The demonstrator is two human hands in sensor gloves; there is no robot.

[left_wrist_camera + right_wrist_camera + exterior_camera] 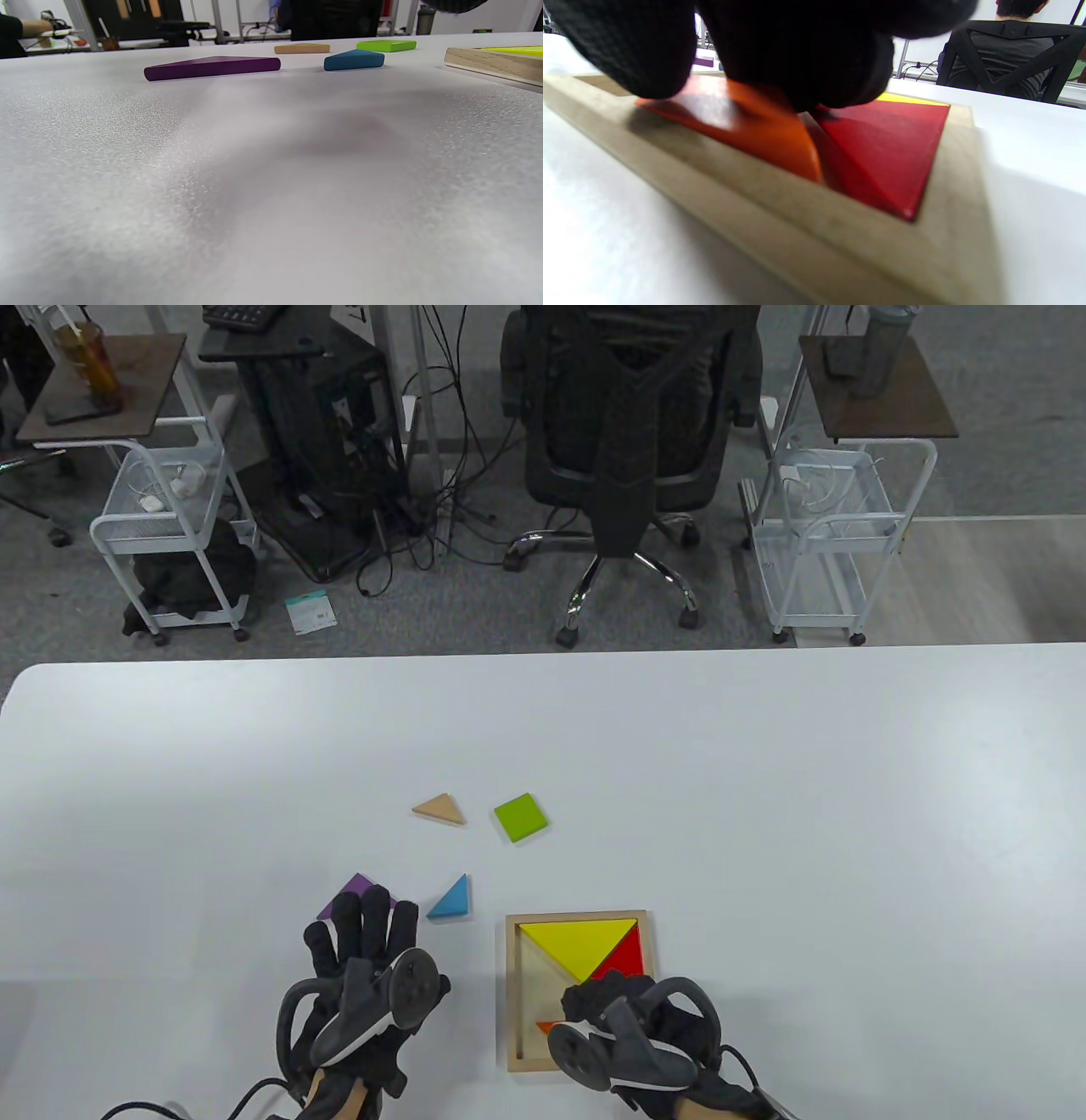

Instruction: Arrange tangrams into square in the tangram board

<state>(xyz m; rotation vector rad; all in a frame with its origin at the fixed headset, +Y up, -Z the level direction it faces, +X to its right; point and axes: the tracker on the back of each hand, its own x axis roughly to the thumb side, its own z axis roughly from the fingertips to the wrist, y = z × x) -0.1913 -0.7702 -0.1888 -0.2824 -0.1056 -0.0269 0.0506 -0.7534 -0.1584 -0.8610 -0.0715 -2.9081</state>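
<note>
Orange piece should go flat against the red triangle in the board (right hand fingers press it, left hand fingers spread)

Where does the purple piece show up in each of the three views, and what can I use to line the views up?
Table view: purple piece at lower left, partly under the left hand's fingertips.
Left wrist view: purple piece upper left of centre, flat on the table.
Right wrist view: only a small blurred purple sliver behind the fingers, probably it.
Shared landmark: the wooden board.
</note>
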